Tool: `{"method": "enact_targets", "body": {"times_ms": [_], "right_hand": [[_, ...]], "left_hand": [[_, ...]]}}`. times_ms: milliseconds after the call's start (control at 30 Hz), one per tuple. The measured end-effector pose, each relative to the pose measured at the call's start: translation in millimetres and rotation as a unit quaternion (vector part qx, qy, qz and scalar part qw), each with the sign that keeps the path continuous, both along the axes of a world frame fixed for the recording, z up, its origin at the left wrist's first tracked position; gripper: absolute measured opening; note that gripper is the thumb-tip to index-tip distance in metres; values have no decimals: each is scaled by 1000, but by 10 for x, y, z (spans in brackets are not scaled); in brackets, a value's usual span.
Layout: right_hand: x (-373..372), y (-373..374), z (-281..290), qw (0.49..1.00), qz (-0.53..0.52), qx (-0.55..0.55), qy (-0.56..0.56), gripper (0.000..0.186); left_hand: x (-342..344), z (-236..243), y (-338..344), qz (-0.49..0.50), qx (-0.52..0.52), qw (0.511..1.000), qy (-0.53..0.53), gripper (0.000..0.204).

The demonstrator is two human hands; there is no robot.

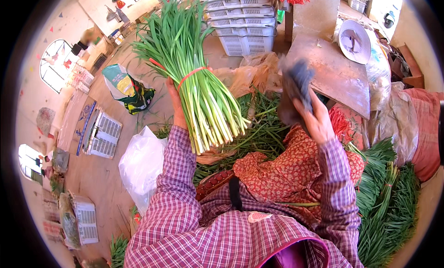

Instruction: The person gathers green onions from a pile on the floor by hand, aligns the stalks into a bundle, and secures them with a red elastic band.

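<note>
My left hand (176, 106) is closed around a bunch of Chinese chives (203, 101), held up with the leaves pointing away and the pale cut ends toward me. A red tie (192, 75) circles the bunch near its middle; part of my hand is hidden behind the stems. Off to the right, my right hand (317, 119) grips a dark grey cloth (296, 85), blurred by motion. That cloth is apart from the bunch. Loose green leaves (263, 127) lie below, between my two hands. Red patterned fabric (273, 168) covers my lap.
Stacked white crates (245, 39) stand ahead. A board (323, 64) with a pale hat (354, 41) is at the far right. More chives (393, 208) lie at my right, near red strips (340, 123). On the left are a white plastic bag (142, 164) and a green sack (124, 85).
</note>
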State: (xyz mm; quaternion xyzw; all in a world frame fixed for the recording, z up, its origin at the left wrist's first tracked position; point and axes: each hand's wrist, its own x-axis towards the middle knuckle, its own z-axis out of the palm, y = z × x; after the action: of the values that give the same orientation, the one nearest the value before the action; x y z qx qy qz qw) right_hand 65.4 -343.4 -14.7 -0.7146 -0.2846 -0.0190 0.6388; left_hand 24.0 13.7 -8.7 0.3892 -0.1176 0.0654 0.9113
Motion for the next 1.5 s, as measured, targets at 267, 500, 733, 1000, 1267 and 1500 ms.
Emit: {"method": "enact_targets", "body": {"times_ms": [267,500,733,1000,1267,1500], "right_hand": [[-153,1195,282,965,207,66,146,85],[-577,482,-324,931,330,-154,5,48],[-511,210,496,958,84,-214,-173,44],[-727,1097,91,917,35,-258,-303,62],[-440,1069,242,848,4,-175,-500,34],[374,1018,618,839,-127,-220,-481,28]], "left_hand": [[132,-352,130,132,-30,990,47,77],[-147,-192,109,179,-23,974,141,69],[-148,-283,36,138,-56,982,118,58],[-203,-465,-106,108,103,986,75,46],[-394,-171,-501,136,105,980,100,46],[-284,-367,-352,-63,27,958,279,48]]}}
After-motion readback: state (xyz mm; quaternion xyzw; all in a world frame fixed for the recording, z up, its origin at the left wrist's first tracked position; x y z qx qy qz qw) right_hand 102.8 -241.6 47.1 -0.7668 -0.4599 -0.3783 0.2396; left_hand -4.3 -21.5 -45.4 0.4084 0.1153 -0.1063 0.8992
